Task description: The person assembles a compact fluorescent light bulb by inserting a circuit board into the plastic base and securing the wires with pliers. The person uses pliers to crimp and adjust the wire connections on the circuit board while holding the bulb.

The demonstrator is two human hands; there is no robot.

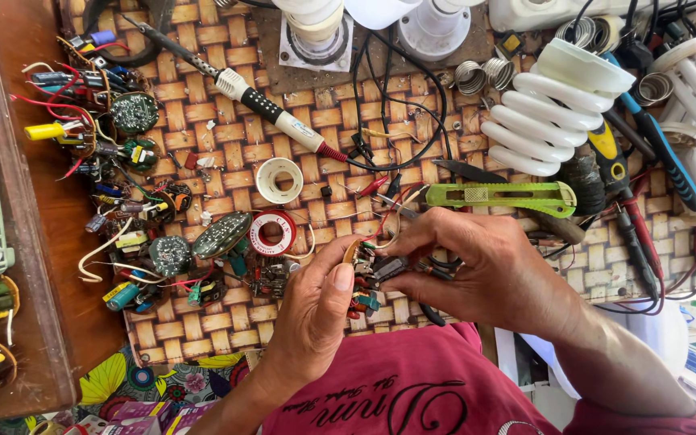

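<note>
Both of my hands meet over a small round circuit board (370,278) crowded with coloured parts and thin wires. My left hand (316,314) grips its lower left edge, thumb lying over the parts. My right hand (477,270) pinches the board's right side from above, fingertips on a dark component. The board hangs just above the woven mat (227,137), close to my red shirt.
A soldering iron (263,105) lies diagonally on the mat, with a solder spool (272,234) and a white tape roll (279,180) nearby. Several loose circuit boards (134,113) pile at left. A green utility knife (501,196), spiral lamp (553,109) and screwdrivers (658,149) sit at right.
</note>
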